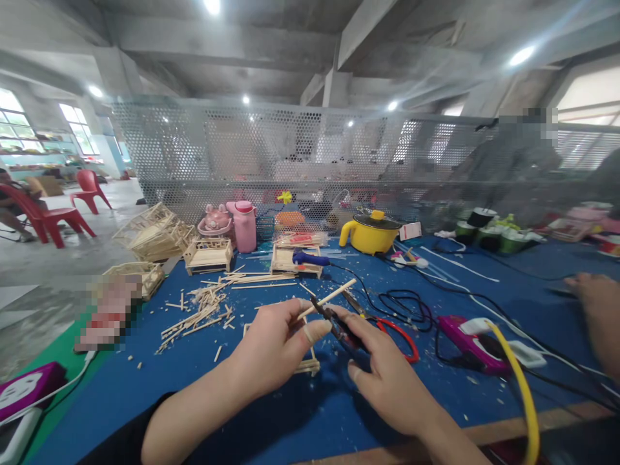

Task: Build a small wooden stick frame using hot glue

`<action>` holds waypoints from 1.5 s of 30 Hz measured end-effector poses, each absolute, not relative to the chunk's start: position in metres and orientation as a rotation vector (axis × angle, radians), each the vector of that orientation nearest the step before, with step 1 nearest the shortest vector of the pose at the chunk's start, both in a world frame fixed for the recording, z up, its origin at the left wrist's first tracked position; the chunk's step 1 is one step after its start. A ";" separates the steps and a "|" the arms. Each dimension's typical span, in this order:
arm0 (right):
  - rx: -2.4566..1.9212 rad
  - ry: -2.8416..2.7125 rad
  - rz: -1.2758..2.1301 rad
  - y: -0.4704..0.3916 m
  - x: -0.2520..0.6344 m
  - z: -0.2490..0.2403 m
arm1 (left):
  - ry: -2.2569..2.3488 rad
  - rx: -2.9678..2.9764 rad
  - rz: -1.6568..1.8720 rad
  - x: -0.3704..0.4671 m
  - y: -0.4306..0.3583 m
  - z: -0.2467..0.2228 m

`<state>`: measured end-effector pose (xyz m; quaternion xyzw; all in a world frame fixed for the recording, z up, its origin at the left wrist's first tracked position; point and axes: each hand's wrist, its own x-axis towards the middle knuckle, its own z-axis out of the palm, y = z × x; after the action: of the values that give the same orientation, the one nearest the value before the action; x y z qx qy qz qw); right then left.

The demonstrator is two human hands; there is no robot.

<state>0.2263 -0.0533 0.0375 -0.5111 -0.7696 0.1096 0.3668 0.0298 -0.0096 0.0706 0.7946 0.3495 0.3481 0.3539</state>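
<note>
My left hand (pixel 276 342) is closed, pinching a thin wooden stick (pixel 338 292) that slants up to the right. In my right hand (pixel 387 371) is a dark hand tool (pixel 334 321), whose jaws meet the stick beside my left fingertips. Beneath my hands, partly hidden, a small wooden frame (pixel 310 367) rests on the blue table (pixel 194 394). Behind them, a blue glue gun (pixel 310 259) lies across a small wooden piece (pixel 285 263). Red-handled scissors (pixel 404 342) are just beyond my right hand.
Loose sticks (pixel 198 320) lie left. Small wooden furniture (pixel 208 255), a pink bottle (pixel 245 226) and a yellow pot (pixel 371 234) stand behind. A purple power strip (pixel 472 349) with cables is right; another person's hand (pixel 598 310) is at the right edge.
</note>
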 end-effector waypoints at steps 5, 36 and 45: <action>-1.314 -1.990 0.333 -0.052 0.230 0.035 | 0.896 2.044 0.931 0.034 -0.012 0.066; -1.958 -1.999 0.245 -0.020 0.256 0.016 | 1.091 2.489 0.781 0.003 0.009 0.052; -1.910 -2.097 -0.207 -0.007 0.234 0.003 | 1.132 2.448 0.758 -0.006 -0.002 0.035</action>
<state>0.2343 -0.0069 0.0027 -0.6642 -0.7291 -0.0719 0.1483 -0.0061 -0.0019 0.0346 0.8613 0.3981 0.2667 0.1691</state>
